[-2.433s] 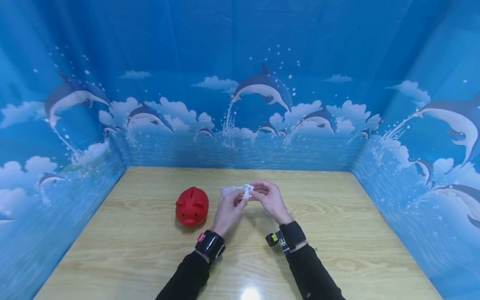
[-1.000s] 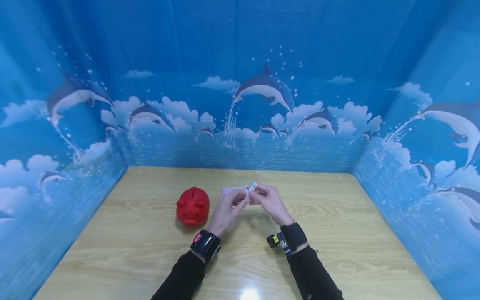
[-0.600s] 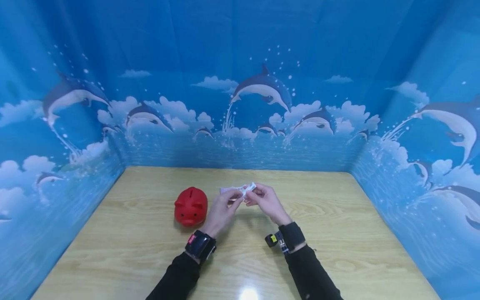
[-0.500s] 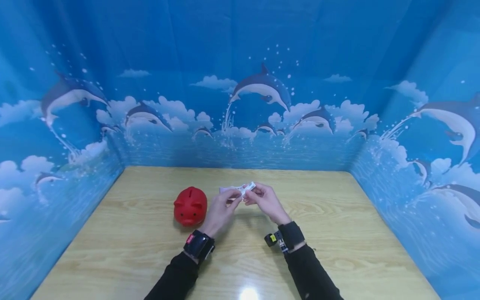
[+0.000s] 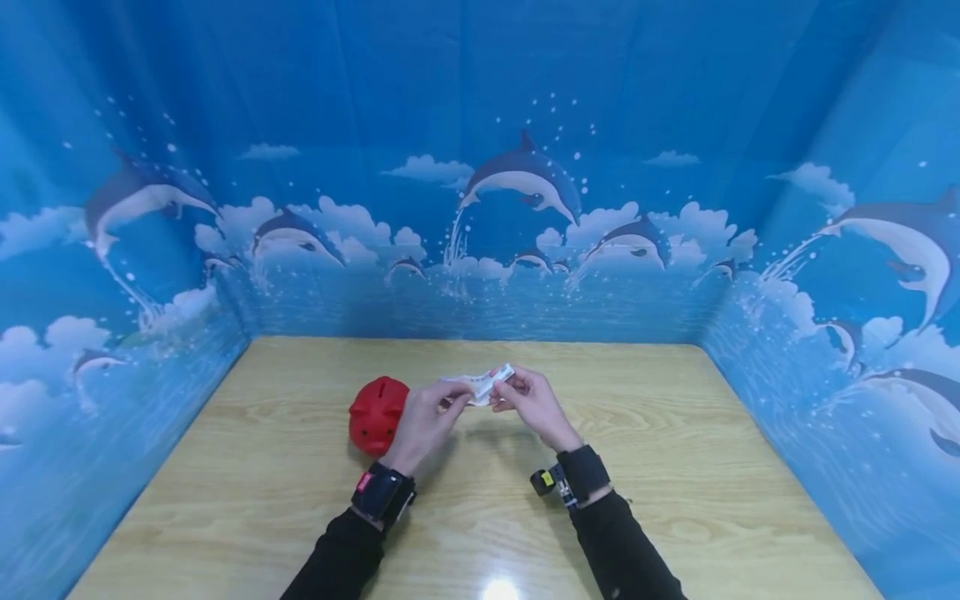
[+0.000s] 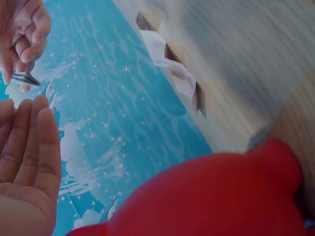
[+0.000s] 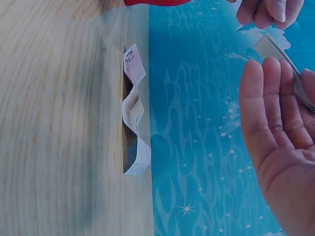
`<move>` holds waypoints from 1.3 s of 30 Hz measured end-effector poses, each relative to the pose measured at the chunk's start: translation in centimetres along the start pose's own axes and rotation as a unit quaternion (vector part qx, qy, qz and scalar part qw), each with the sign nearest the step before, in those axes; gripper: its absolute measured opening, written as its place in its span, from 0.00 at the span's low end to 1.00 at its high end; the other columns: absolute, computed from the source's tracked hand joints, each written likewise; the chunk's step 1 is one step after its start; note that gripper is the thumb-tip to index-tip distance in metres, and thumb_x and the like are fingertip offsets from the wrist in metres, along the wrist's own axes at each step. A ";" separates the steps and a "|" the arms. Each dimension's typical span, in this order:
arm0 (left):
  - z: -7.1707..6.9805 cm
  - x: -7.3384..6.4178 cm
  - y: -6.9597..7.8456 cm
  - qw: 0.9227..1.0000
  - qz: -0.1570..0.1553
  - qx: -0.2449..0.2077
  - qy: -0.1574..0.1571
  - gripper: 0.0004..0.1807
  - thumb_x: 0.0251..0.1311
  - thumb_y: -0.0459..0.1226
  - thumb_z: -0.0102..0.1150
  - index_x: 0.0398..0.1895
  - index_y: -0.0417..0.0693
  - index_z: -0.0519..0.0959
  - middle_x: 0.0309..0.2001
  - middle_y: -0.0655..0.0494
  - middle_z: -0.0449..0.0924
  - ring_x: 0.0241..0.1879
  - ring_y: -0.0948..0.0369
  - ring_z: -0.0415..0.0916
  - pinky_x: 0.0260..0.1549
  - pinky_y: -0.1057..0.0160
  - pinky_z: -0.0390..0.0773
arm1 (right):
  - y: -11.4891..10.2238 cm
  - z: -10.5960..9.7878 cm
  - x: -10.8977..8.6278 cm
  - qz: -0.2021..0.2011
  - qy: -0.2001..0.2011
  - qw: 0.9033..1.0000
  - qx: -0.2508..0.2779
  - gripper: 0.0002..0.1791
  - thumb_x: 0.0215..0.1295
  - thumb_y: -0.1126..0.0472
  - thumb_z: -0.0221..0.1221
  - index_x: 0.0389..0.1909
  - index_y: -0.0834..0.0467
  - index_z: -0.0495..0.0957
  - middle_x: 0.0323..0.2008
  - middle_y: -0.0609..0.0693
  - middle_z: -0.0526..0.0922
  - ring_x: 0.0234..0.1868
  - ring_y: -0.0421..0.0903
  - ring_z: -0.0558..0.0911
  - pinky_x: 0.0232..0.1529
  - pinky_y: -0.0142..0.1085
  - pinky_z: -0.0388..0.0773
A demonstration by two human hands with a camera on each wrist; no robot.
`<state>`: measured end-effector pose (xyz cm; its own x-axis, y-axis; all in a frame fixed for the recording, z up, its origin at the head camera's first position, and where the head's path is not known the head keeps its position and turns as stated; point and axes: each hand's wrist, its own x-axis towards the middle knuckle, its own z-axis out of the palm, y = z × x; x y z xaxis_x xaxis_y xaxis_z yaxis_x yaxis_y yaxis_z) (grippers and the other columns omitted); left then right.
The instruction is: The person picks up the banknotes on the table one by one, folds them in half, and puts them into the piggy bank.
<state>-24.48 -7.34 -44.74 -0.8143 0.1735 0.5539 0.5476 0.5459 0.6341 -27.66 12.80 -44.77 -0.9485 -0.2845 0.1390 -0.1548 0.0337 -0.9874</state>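
Observation:
My right hand [image 5: 540, 408] pinches a narrow folded banknote [image 5: 497, 383] between thumb and fingers; the right wrist view shows the folded strip [image 7: 275, 51] rising past the fingertips. To its left, my left hand [image 5: 423, 425] has its fingertips near the strip's lower end, and a gap shows between them in the right wrist view. Its fingers [image 6: 47, 142] look loosely extended in the left wrist view. A second, zigzag-creased banknote [image 7: 133, 110] stands on edge on the table behind the hands. The red piggy bank [image 5: 375, 412] is partly covered by my left hand.
The wooden table [image 5: 660, 450] ends at a blue dolphin-print curtain [image 5: 480, 283], which also closes off both sides. Black camera straps sit on both wrists, and a small camera [image 5: 543, 481] juts inward from the right one.
My left hand has slid left and away from the folded banknote, now overlapping the piggy bank. The right hand has hardly moved and still pinches the strip. More of the paper shows between the hands.

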 end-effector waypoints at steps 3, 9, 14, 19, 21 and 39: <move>-0.4 0.0 0.1 1.000 0.008 0.002 0.009 0.11 0.57 0.32 0.68 0.44 0.47 0.86 0.38 0.55 0.88 0.31 0.68 0.81 0.31 0.70 0.81 | 0.0 0.1 0.0 -0.001 0.003 1.000 -0.003 0.16 0.70 0.66 0.55 0.55 0.70 0.75 0.39 0.62 0.83 0.36 0.43 0.84 0.41 0.39 0.85; -1.6 0.0 0.2 1.000 0.012 0.025 0.002 0.11 0.57 0.34 0.69 0.44 0.48 0.87 0.36 0.56 0.88 0.32 0.68 0.82 0.32 0.69 0.83 | 0.2 0.5 0.0 -0.004 0.000 1.000 -0.013 0.15 0.71 0.66 0.55 0.54 0.70 0.75 0.43 0.74 0.79 0.36 0.42 0.83 0.40 0.39 0.85; -3.1 0.1 -0.1 0.999 0.001 0.045 -0.005 0.08 0.58 0.36 0.69 0.41 0.48 0.87 0.34 0.56 0.88 0.31 0.68 0.81 0.31 0.67 0.82 | 0.3 0.8 0.0 -0.013 -0.004 1.000 -0.015 0.14 0.71 0.66 0.55 0.53 0.69 0.75 0.44 0.75 0.78 0.37 0.44 0.84 0.41 0.39 0.85; -5.1 0.2 -0.8 0.998 -0.038 0.038 -0.036 0.09 0.58 0.35 0.68 0.42 0.49 0.87 0.37 0.57 0.88 0.36 0.65 0.82 0.37 0.61 0.84 | 0.0 1.4 -0.1 -0.016 -0.016 1.000 -0.016 0.15 0.71 0.66 0.55 0.53 0.70 0.75 0.44 0.72 0.80 0.38 0.44 0.84 0.41 0.40 0.85; -5.9 0.2 -1.0 0.996 -0.061 0.038 -0.054 0.09 0.59 0.37 0.67 0.43 0.51 0.86 0.39 0.58 0.87 0.39 0.63 0.82 0.40 0.58 0.84 | 0.0 1.8 -0.1 -0.016 -0.020 1.000 -0.017 0.15 0.71 0.66 0.55 0.53 0.71 0.74 0.43 0.71 0.81 0.38 0.46 0.84 0.41 0.40 0.85; -11.1 -0.4 -3.8 0.976 -0.178 0.022 -0.127 0.15 0.57 0.45 0.69 0.47 0.52 0.85 0.43 0.57 0.84 0.43 0.55 0.77 0.39 0.58 0.82 | 0.2 6.6 1.2 -0.038 -0.056 0.998 0.010 0.15 0.74 0.63 0.52 0.55 0.67 0.74 0.45 0.68 0.84 0.41 0.49 0.86 0.42 0.51 0.84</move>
<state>-24.12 -18.60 -41.39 -0.9760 0.1602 0.1473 0.2164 0.6421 0.7354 -27.04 6.14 -45.32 -0.8975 -0.3908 0.2046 -0.2182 -0.0098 -0.9759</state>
